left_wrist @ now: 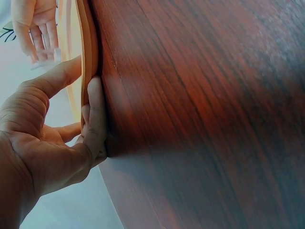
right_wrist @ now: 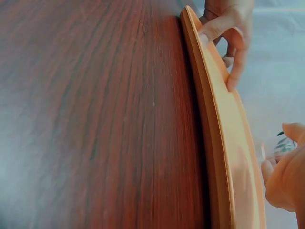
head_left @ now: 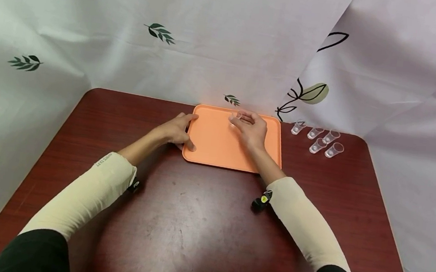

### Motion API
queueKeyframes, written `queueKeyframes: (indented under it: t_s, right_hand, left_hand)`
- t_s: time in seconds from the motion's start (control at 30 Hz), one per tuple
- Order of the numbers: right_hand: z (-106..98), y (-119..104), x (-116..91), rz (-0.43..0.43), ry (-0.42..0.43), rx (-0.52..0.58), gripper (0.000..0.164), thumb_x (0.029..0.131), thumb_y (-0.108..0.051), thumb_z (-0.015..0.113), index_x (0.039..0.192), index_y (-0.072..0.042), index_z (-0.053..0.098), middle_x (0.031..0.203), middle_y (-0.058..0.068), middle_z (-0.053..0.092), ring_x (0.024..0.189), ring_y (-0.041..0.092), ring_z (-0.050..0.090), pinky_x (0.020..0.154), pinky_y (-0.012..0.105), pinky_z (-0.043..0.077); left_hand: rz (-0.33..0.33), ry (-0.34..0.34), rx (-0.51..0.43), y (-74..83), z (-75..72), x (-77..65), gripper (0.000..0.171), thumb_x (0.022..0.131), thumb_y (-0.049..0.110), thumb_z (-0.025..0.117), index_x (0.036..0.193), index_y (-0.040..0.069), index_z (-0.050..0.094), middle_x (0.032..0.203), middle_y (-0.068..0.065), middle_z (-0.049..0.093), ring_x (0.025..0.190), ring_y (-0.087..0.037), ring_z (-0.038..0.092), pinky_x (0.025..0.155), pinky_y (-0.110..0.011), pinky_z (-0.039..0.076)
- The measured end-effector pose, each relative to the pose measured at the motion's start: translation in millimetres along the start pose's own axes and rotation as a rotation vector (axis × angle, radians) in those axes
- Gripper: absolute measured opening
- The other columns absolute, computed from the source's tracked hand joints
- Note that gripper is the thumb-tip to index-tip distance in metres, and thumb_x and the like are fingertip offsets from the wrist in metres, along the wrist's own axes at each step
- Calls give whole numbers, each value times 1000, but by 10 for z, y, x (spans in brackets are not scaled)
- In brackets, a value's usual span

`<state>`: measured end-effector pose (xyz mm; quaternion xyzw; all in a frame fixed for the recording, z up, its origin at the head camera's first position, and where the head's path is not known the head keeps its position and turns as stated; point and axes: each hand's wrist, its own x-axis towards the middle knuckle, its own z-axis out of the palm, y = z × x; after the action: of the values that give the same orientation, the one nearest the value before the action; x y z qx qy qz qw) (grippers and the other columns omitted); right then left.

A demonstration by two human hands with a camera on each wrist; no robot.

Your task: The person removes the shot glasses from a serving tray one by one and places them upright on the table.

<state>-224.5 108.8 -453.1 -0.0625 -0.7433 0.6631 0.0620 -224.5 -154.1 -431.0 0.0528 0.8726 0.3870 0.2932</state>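
An orange rectangular tray [head_left: 216, 149] lies on the table near its far edge. My left hand [head_left: 178, 130] grips the tray's left edge; in the left wrist view the thumb and one finger reach over the rim while other fingers lie along its outer side. Above the tray's far middle part, my right hand [head_left: 254, 131] pinches a small clear plastic cup [head_left: 236, 116] between thumb and fingers. Whether that cup touches the tray is hard to tell. The right wrist view shows the cup only faintly at the fingertips of the right hand [right_wrist: 288, 176].
Several more clear plastic cups [head_left: 334, 149] stand grouped on the dark red wooden table [head_left: 191, 223], right of the tray. A pale curtain with leaf prints [head_left: 193, 69] hangs behind the table. Small dark devices [head_left: 260, 202] sit at both wrists.
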Motion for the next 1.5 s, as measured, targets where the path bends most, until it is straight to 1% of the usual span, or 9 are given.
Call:
queueKeyframes:
  t_s: [0.17, 0.37, 0.5, 0.63, 0.83, 1.0, 1.23, 1.37, 1.5]
  right_hand:
    - [-137, -3, -55, -1, -13, 1, 42, 92, -14, 95, 128, 1, 80, 115, 8, 80, 104, 10, 73, 87, 17, 64]
    - [-310, -3, -120, 31, -24, 37, 44, 92, -14, 94, 130, 2, 79, 112, 2, 77, 103, 9, 73, 88, 18, 64]
    - [-431, 6, -162, 35, -14, 21, 44, 91, -13, 95, 130, 2, 79, 110, -2, 78, 103, 7, 73, 89, 16, 63]
    - [-560, 22, -213, 39, 9, 11, 42, 90, -10, 95, 127, 3, 80, 101, -8, 78, 100, 6, 74, 88, 16, 63]
    - [-759, 79, -264, 57, 41, 47, 44, 90, -8, 95, 129, 5, 79, 96, -16, 78, 99, 3, 74, 88, 14, 63]
    - [-923, 106, -278, 72, 75, 87, 47, 91, -7, 94, 133, 5, 78, 96, -17, 79, 102, 3, 75, 89, 14, 64]
    - [-1099, 115, -287, 91, 138, 159, 50, 91, -5, 93, 136, 7, 76, 99, -9, 81, 101, 6, 76, 85, 15, 65]
    - [-1197, 121, -289, 77, 168, 172, 51, 91, -5, 93, 138, 8, 75, 99, -9, 82, 99, 4, 77, 86, 15, 65]
    - [-1311, 131, -301, 49, 199, 192, 47, 91, 0, 91, 136, 9, 76, 97, -10, 83, 98, 4, 78, 88, 15, 64]
  left_hand:
    - [-5, 11, -15, -11, 20, 10, 125, 84, -2, 95, 182, 15, 20, 169, -25, 27, 80, -23, 69, 63, -29, 68]
    - [-6, 9, -9, -2, 20, 2, 125, 84, -1, 96, 182, 14, 20, 168, -25, 28, 79, -23, 69, 63, -29, 68]
    - [-12, 4, -11, 3, 11, -4, 126, 84, -1, 96, 182, 14, 19, 169, -25, 27, 82, -23, 69, 64, -30, 68]
    - [-12, 3, -11, -4, 10, -2, 125, 84, -1, 95, 182, 14, 20, 169, -25, 27, 82, -24, 68, 64, -29, 68]
    - [-11, -3, -13, -1, 6, -10, 125, 84, 0, 95, 182, 13, 19, 170, -25, 25, 84, -24, 68, 64, -29, 68]
    - [-12, 1, -9, 4, 6, -6, 123, 85, 0, 95, 182, 14, 20, 171, -24, 25, 84, -24, 68, 64, -29, 68]
    - [-19, 3, -7, 13, 0, -2, 123, 85, 1, 95, 182, 15, 20, 170, -23, 26, 83, -23, 68, 64, -29, 68]
    - [-22, 0, -12, 11, -1, 5, 124, 85, 1, 95, 182, 15, 20, 171, -23, 25, 83, -23, 68, 64, -29, 68]
    - [-22, 1, -6, 15, 10, 23, 124, 85, 0, 95, 182, 14, 19, 170, -24, 26, 85, -25, 68, 65, -29, 68]
